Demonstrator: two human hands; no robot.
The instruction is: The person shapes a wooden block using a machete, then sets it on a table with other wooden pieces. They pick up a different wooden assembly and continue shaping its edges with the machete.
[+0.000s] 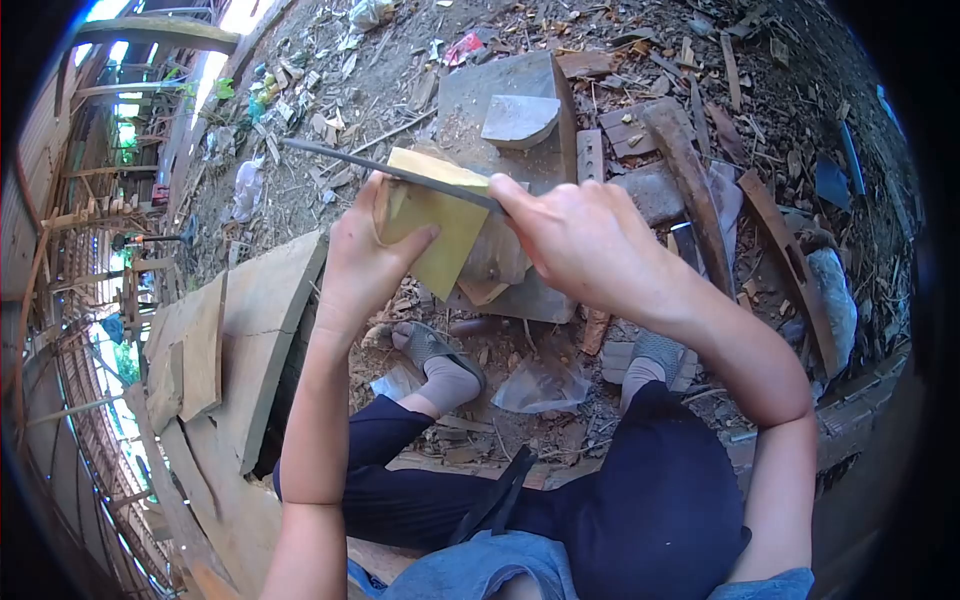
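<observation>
My left hand (370, 250) is closed around a pale yellow wooden block (437, 235), its thumb lying along the near face. In my right hand (575, 225) is one end of a long, narrow dark file (345, 157). The file lies across the block's upper edge, and its far end sticks out past my left hand. Both hands are above a large wood chopping block (505, 85). On that rests a smaller grey piece of wood (520, 118). Another wood piece (497, 250) shows partly behind the yellow block; the rest of it is hidden.
A long curved timber (690, 190) and a slotted plank (795, 265) lie at right. Wooden boards (262, 340) stand at left. My sandalled foot (440, 365) is near a clear plastic bag (541, 385). Wood chips and litter cover the ground.
</observation>
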